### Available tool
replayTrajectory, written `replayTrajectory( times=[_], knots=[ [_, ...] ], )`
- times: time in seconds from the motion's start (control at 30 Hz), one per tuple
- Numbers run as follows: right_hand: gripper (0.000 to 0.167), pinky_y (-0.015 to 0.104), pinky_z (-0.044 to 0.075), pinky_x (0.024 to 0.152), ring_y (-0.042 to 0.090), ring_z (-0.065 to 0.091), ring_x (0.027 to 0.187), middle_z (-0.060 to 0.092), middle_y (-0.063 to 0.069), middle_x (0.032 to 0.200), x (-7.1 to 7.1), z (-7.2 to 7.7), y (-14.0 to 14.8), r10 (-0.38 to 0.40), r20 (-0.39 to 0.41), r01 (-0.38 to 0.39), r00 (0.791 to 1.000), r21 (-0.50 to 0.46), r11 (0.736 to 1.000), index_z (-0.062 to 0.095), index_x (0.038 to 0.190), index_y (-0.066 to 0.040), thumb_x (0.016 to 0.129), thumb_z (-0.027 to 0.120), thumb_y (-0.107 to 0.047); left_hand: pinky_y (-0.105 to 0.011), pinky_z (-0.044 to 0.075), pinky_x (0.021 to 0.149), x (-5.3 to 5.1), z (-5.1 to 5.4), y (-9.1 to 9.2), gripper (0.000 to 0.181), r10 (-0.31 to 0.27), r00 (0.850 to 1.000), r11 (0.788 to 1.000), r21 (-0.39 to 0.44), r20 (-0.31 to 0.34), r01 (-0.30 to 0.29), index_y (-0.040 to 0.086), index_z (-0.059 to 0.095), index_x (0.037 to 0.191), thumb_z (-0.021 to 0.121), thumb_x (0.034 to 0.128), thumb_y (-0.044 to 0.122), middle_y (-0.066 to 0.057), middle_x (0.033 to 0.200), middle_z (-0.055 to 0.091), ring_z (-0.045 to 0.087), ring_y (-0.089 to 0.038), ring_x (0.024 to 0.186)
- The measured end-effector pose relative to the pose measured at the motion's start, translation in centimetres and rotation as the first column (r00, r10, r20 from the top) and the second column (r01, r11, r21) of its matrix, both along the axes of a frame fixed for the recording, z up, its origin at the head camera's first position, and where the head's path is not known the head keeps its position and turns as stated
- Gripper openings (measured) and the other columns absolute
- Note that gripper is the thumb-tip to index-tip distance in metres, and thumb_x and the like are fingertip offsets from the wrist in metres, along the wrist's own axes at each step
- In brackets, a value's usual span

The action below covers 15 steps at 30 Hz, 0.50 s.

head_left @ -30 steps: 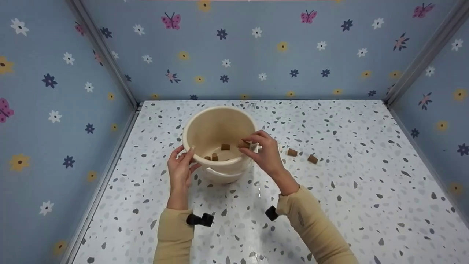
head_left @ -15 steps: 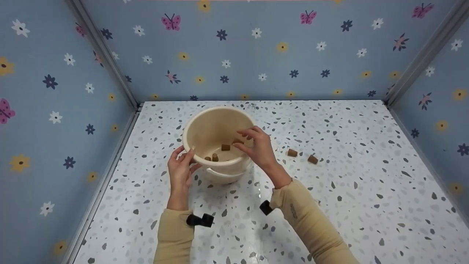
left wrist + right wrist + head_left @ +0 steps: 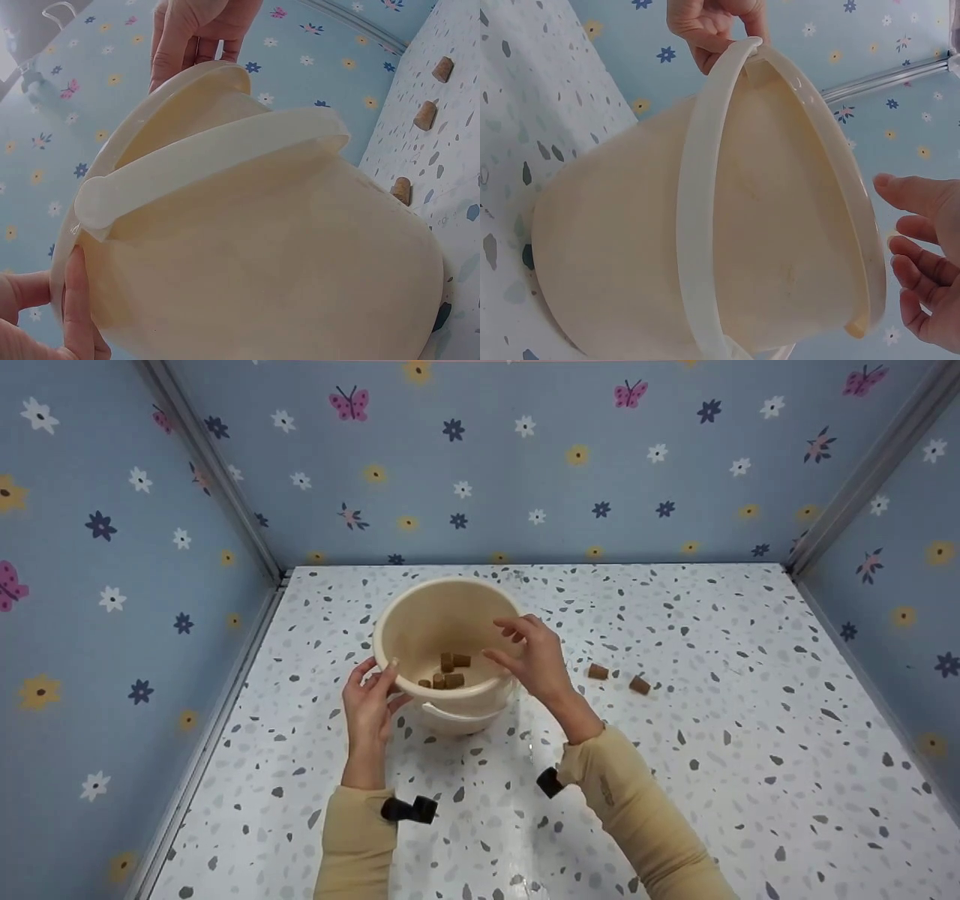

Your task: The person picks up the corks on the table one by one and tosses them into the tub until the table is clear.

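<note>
Fingers of our right hand [image 3: 536, 660] hang loose, empty, over the bucket [image 3: 450, 615]: what they pinched a second ago has joined the corks [image 3: 454, 680] inside. Our left hand [image 3: 367, 703] grips its rim [image 3: 380, 634]; three more corks [image 3: 425, 115] lie on the table [image 3: 750, 750], seemingly uncollected.

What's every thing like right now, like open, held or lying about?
Bucket: open at the top, resting on the table.
Handle: lowered across the bucket's side.
Corks inside: loose in the bucket.
Corks outside: scattered on the table, three showing.
Left grip: holding the rim.
Right grip: open, holding nothing.
</note>
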State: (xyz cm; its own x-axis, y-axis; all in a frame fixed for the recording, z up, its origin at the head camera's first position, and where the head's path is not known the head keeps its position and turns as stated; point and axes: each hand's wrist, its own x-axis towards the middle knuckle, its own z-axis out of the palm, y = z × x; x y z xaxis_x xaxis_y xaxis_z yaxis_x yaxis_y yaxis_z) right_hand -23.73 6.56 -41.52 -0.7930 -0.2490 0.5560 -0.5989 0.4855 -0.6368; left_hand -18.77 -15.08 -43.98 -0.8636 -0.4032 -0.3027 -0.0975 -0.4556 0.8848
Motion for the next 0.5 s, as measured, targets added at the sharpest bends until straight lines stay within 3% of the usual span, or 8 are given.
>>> replayTrajectory(
  times=[0.2, 0.5],
  knots=[
    [0.035, 0.032, 0.046, 0.065, 0.020, 0.054, 0.077, 0.057, 0.010, 0.086, -0.2, -0.1, 0.9, -0.023, -0.008, 0.023, 1.000, -0.015, 1.000, 0.062, 0.102, -0.001, 0.072, 0.074, -0.015, -0.033, 0.054, 0.065, -0.2, -0.2, 0.0, 0.042, -0.002, 1.000, 1.000, -0.018, 0.020, 0.002, 0.007, 0.042, 0.121, 0.061, 0.0845, 0.013, -0.013, 0.095, 0.052, 0.058, -0.015, 0.068],
    [0.034, 0.032, 0.044, 0.064, 0.024, 0.054, 0.077, 0.058, 0.010, 0.086, -0.8, -0.5, 3.3, -0.063, -0.001, 0.063, 0.998, -0.037, 0.997, 0.062, 0.101, 0.000, 0.073, 0.074, -0.015, -0.030, 0.054, 0.062, -0.1, 0.0, 0.0, 0.042, -0.006, 1.000, 1.000, -0.027, 0.023, 0.007, 0.007, 0.043, 0.121, 0.061, 0.0844, 0.014, -0.012, 0.093, 0.052, 0.058, -0.015, 0.068]
  ],
)
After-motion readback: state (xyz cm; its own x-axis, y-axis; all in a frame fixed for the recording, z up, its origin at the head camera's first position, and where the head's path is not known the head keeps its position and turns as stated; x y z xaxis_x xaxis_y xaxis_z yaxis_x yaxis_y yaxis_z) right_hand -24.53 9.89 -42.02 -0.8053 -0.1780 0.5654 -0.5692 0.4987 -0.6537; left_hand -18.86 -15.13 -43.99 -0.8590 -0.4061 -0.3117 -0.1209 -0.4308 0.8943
